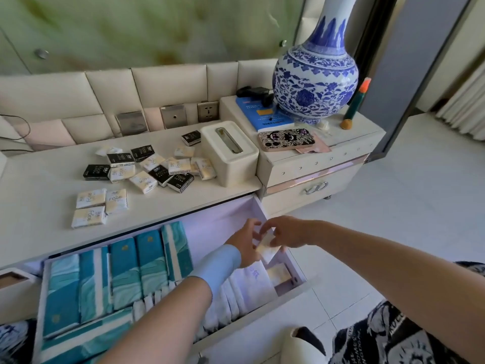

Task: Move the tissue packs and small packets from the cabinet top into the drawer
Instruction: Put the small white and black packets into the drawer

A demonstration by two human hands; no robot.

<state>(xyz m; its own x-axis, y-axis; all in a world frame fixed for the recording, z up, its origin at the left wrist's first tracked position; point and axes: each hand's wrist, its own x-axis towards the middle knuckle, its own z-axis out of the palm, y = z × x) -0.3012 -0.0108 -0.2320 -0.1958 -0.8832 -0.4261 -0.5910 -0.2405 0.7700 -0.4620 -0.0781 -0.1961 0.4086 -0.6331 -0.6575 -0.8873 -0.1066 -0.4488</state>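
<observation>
Pinching one pale tissue pack [267, 249], left hand [244, 244] and right hand [287, 232] hang over the drawer [210, 227] — its right end, likely the slot.

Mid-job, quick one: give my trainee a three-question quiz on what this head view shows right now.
1. Fill in: the loose packs on the cabinet top are cream or ____.
2. True or false: the drawer is open.
3. The left hand and the right hand both hold a cream pack. It is above: A the cabinet top; B the drawer's right end; C the drawer's left end.
Key: 1 black; 2 true; 3 B.
</observation>
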